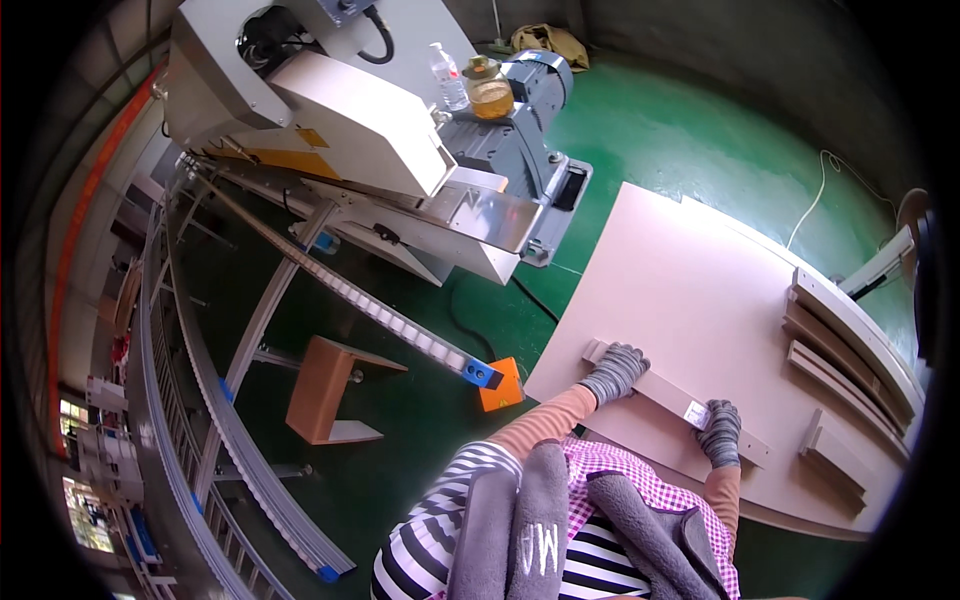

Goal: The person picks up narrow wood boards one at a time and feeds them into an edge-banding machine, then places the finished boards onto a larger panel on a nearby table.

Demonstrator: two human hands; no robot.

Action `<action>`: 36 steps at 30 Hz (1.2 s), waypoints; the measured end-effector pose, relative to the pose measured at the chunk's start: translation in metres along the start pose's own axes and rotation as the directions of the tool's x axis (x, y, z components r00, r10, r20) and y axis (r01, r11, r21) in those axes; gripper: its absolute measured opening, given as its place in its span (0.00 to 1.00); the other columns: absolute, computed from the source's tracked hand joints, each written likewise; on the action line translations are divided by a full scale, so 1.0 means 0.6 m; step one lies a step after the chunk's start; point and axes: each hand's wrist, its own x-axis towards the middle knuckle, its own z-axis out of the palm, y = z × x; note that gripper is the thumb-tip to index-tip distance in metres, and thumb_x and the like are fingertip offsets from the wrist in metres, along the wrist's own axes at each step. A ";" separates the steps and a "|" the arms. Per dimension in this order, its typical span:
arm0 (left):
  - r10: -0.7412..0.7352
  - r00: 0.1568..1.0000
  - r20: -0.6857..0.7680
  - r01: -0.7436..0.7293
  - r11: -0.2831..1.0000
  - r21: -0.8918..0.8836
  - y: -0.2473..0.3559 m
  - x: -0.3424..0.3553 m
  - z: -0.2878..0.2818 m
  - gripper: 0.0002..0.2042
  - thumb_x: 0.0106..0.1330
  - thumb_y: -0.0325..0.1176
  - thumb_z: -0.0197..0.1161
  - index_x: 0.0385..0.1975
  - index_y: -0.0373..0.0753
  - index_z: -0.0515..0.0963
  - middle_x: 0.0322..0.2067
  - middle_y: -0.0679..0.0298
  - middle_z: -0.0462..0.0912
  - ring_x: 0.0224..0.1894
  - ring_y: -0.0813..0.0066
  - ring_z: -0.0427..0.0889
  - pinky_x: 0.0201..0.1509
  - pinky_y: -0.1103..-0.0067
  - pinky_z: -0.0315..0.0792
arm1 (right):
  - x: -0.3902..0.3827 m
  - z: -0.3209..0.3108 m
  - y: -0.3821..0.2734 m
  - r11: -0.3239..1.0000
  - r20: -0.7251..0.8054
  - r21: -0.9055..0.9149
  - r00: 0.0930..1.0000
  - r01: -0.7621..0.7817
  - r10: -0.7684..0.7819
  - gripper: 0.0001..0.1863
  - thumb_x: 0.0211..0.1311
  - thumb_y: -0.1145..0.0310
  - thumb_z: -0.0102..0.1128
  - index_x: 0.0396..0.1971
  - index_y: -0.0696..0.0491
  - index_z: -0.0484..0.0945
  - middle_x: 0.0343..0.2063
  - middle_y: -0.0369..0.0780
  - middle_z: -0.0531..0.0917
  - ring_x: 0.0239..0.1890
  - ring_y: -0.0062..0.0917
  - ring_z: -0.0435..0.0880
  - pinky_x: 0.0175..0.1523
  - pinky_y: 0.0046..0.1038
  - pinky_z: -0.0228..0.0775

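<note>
A long, narrow beige board strip [664, 393] lies at a slant on a large pale panel [690, 270] in front of me. Near its left end my left hand [615, 373], in a grey striped glove, is closed over it. My right hand [719, 433], gloved the same way, grips it toward the other end. Between the hands, close to the right one, a small white label [695, 412] sits on the strip. Both palms and the strip's underside are hidden.
Several similar strips [840, 350] lie at the panel's right side, with a shorter stack [835, 460] nearer me. A grey-white machine [360, 120] with a motor [500, 140] stands ahead left. Roller rails [350, 290], an orange box [501, 385] and a brown open-sided box [320, 390] are left.
</note>
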 end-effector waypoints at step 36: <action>-0.706 0.707 -0.032 -0.648 -0.629 -0.430 -0.336 -0.031 -0.122 0.45 0.61 0.65 0.57 0.69 0.40 0.52 0.63 0.57 0.63 0.67 0.59 0.61 0.72 0.59 0.54 | 0.009 -0.027 -0.057 0.996 0.037 -0.032 0.996 -0.085 0.086 0.29 0.31 0.54 0.76 0.40 0.45 0.80 0.40 0.42 0.80 0.46 0.38 0.78 0.56 0.40 0.67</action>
